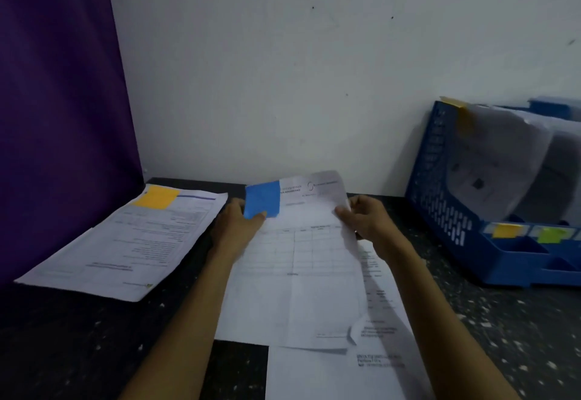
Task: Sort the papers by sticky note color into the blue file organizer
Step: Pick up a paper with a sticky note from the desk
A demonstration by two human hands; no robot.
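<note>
I hold a white printed sheet (pixel 301 261) lifted off the table, with a blue sticky note (pixel 262 199) at its top left corner. My left hand (pixel 235 226) pinches the sheet's top left edge, thumb on the blue note. My right hand (pixel 366 219) grips the top right edge. Another sheet (pixel 339 371) lies flat beneath it. At the left lies a stack of papers (pixel 132 242) topped by an orange sticky note (pixel 156 197). The blue file organizer (pixel 440 186) stands at the right and holds papers (pixel 490 160), one with an orange note (pixel 462 113).
Orange (pixel 504 230) and green (pixel 550 234) sticky labels mark the organizer's front slots. A purple curtain (pixel 59 116) hangs at the left, and a white wall (pixel 298 69) stands behind. The dark speckled tabletop (pixel 78 352) extends toward me.
</note>
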